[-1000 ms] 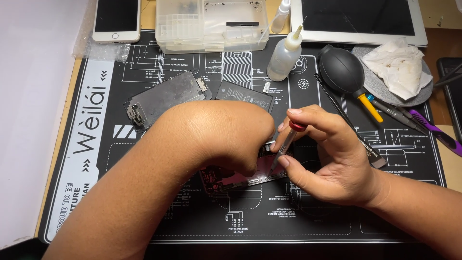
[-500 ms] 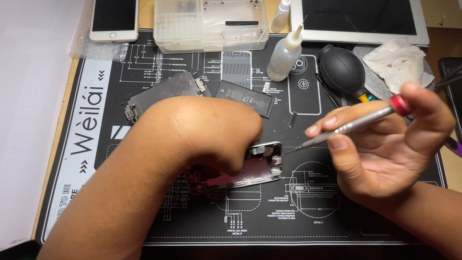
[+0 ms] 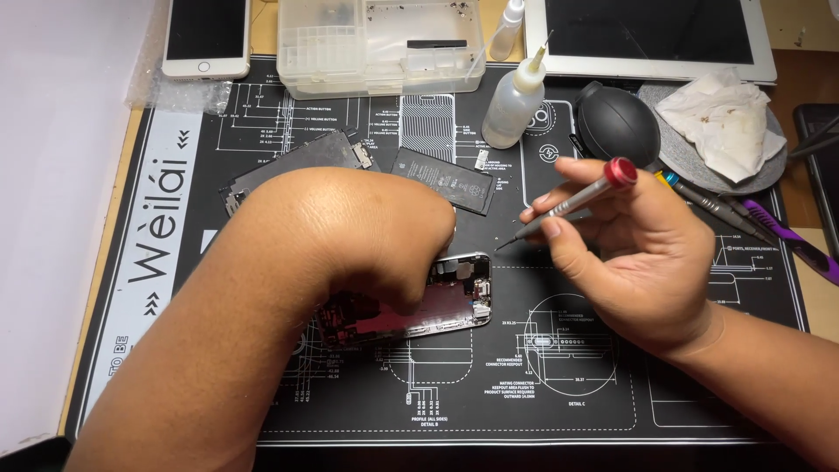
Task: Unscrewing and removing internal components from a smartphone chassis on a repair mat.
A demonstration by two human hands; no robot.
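My left hand (image 3: 350, 227) is bent over an opened phone body (image 3: 454, 297) on the black repair mat (image 3: 542, 393), fingers curled down onto it and hiding most of it. My right hand (image 3: 638, 253) holds a thin grey screwdriver with a red cap (image 3: 568, 203), its tip pointing left and lifted a little above and to the right of the phone's end. A black phone battery (image 3: 446, 179) lies just behind the phone, and a detached screen panel (image 3: 297, 162) lies behind my left wrist.
At the back stand a clear parts box (image 3: 384, 44), a small squeeze bottle (image 3: 511, 105), a black air blower (image 3: 616, 131), a crumpled tissue on a grey disc (image 3: 721, 114), a white phone (image 3: 205, 35) and a tablet (image 3: 647, 35). Tools (image 3: 743, 214) lie at right.
My right hand lifted the screwdriver off the phone and swung to the right, then came back slightly left with the tip lowered. My left hand stayed on the phone.
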